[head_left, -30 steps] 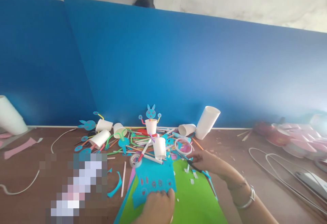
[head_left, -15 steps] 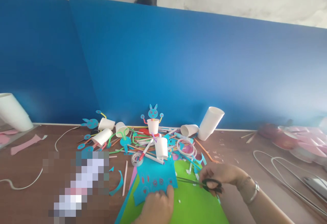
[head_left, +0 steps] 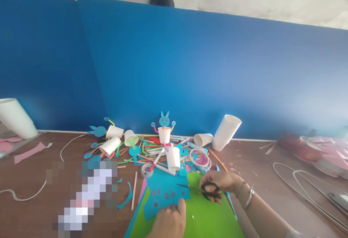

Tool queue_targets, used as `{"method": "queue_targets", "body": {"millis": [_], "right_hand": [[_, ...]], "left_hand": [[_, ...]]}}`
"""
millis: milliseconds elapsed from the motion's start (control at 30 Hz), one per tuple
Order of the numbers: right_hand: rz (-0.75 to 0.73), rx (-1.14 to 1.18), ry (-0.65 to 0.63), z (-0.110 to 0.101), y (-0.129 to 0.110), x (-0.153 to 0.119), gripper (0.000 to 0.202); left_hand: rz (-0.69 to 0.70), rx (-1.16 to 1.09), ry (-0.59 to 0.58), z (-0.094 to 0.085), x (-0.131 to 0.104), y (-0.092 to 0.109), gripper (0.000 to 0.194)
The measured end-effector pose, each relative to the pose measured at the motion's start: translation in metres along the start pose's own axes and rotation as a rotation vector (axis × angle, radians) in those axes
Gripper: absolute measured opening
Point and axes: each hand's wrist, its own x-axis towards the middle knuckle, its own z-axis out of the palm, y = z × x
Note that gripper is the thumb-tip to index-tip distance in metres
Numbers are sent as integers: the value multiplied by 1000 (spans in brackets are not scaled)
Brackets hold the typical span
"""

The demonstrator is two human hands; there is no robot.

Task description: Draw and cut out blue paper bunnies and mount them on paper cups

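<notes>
My right hand (head_left: 214, 183) is closed on the black-handled scissors (head_left: 210, 190). Their blades point left and lie over the right part of a blue paper sheet (head_left: 160, 180). The sheet carries red and dark drawn shapes: ovals, rings and small hearts. At its lower edge my left hand (head_left: 170, 220) rests with curled fingers and one finger extended, holding the paper against a green sheet (head_left: 206, 216). Just past the blue sheet are a white paper cup (head_left: 173, 158), a red-capped marker (head_left: 157, 160) and a tape roll (head_left: 146, 170).
A rabbit-faced paper figure (head_left: 164, 121) stands in a cup at the back. Several cups lie tipped among loose straws. White paper cups are stacked in a leaning column (head_left: 227, 132). White cable (head_left: 296, 180) loops across the right, near pink items (head_left: 323, 151). A blue partition (head_left: 174, 67) rises behind.
My right hand has moved left with the scissors, bringing the blades over the blue sheet. My left hand stays at the sheet's lower edge. The view has shifted slightly.
</notes>
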Motion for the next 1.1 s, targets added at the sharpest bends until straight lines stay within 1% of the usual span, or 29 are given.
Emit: {"method": "queue_targets", "body": {"millis": [133,300,433,533,700,833,933,1100], "right_hand": [[36,26,29,-3,7,-1,41],[9,25,65,0,17,1,42],[-42,30,28,6,13,8,44],[-44,31,15,6,9,13,41],[-7,29,26,0,9,15,39],[11,42,3,-4,9,23,40],[10,41,-15,-6,7,31,40],[39,9,-21,-11,0,36,33]], "left_hand": [[-11,-33,-10,0,0,-1,45],[-26,-67,-33,-2,0,1,47],[-8,-43,-27,0,-1,2,48],[-3,-22,-26,2,-1,1,47],[-10,-43,-27,1,-1,0,45],[-43,-67,-40,0,0,1,43],[-37,-60,-38,2,-1,2,42],[-32,-65,-21,7,-3,1,42]]}}
